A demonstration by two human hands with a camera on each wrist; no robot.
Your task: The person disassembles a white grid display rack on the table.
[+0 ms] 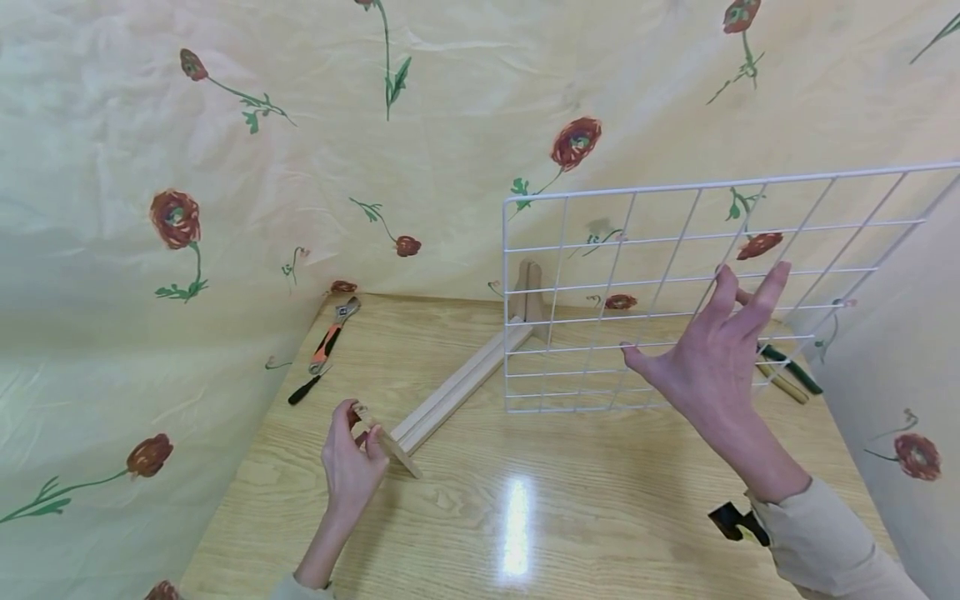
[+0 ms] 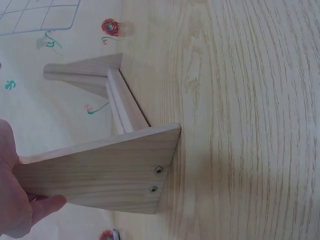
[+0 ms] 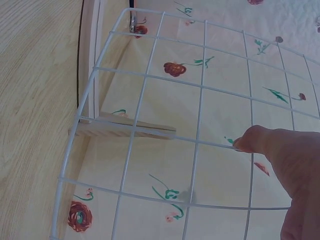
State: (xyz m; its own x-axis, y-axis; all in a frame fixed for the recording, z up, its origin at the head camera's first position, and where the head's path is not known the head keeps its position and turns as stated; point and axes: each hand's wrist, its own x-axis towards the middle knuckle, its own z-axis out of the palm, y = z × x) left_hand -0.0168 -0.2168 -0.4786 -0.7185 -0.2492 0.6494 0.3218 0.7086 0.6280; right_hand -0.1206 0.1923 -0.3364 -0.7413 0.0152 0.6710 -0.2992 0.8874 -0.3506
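My left hand (image 1: 352, 467) grips the upper part of a wooden end piece (image 2: 95, 172) with two metal fasteners near its base. This piece belongs to a low wooden stand, whose pair of long rails (image 1: 461, 379) runs away to a second upright (image 1: 531, 292) by the back wall. On the right, my right hand (image 1: 708, 358) holds a white wire grid panel (image 1: 637, 192), its fingers and thumb spread across the wires. The panel is raised at a tilt, and its left edge overlaps the far upright in the head view. In the right wrist view the thumb lies against a wire.
An orange-and-black adjustable wrench (image 1: 326, 346) and a small black-handled tool (image 1: 305, 390) lie at the table's left. Dark green handles (image 1: 791, 369) and a tan rod-like thing (image 1: 783, 385) are at the right. Flower-patterned cloth (image 1: 450, 150) encloses the wooden tabletop (image 1: 600, 517).
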